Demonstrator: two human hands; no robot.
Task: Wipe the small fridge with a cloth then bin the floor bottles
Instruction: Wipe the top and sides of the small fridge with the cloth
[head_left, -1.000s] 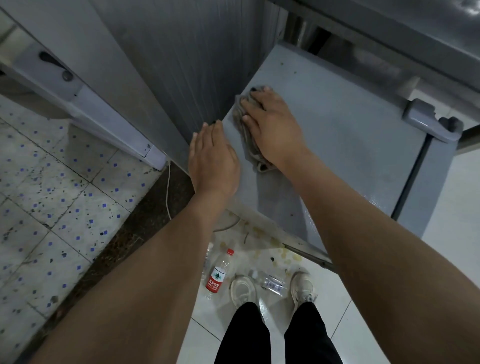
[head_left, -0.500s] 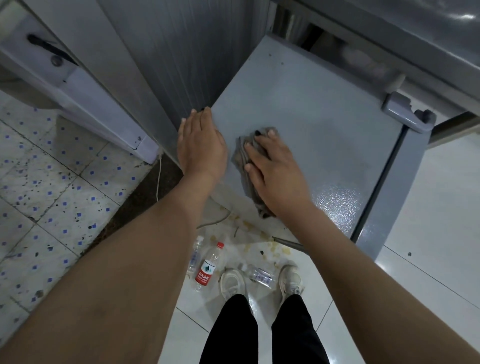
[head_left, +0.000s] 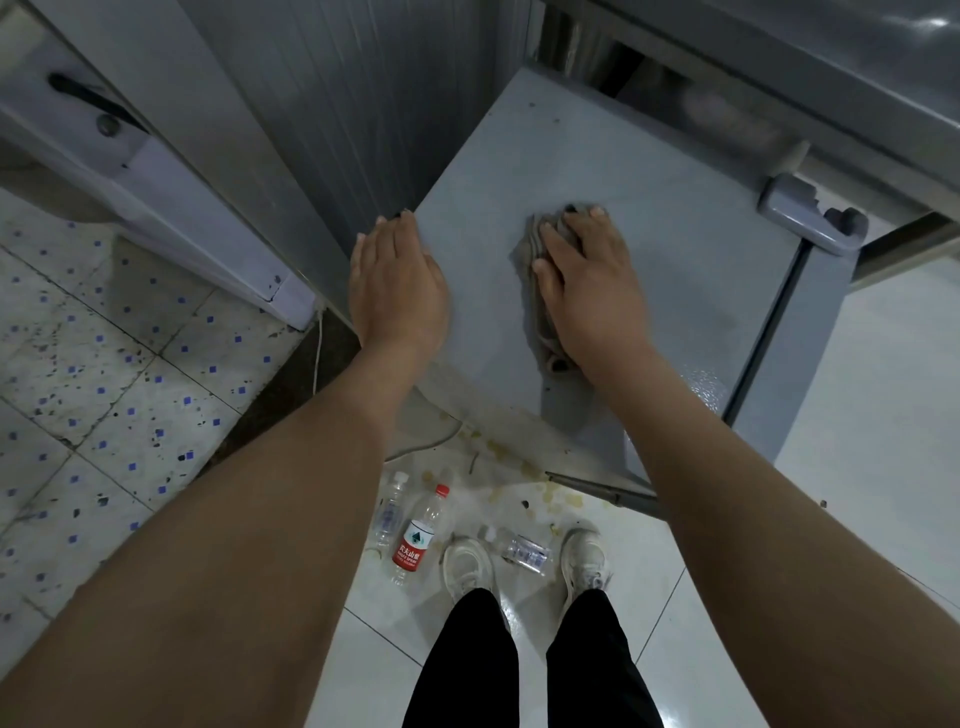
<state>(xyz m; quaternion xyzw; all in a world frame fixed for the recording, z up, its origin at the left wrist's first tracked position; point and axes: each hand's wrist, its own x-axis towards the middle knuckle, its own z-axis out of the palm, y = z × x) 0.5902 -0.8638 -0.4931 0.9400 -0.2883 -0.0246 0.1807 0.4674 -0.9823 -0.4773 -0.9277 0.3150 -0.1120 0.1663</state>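
Observation:
The small grey fridge (head_left: 675, 260) stands below me, its flat top facing up. My right hand (head_left: 587, 286) presses a crumpled grey cloth (head_left: 540, 312) flat on the middle of that top. My left hand (head_left: 397, 280) lies palm down, fingers together, on the top's left edge and holds nothing. On the white floor by my shoes lie three plastic bottles: one with a red label and red cap (head_left: 418, 535), a clear one (head_left: 389, 512) just left of it, and a crushed clear one (head_left: 522, 551) between my feet.
A ribbed grey wall panel (head_left: 322, 130) and a white door (head_left: 130, 156) stand to the left. A steel counter (head_left: 831, 67) overhangs the fridge at the top right. A white cable (head_left: 319, 353) and yellowish stains (head_left: 519, 462) lie on the floor by the fridge's base.
My right hand has slid the cloth from the top's near left part to its middle, further right. My left hand has stayed on the left edge.

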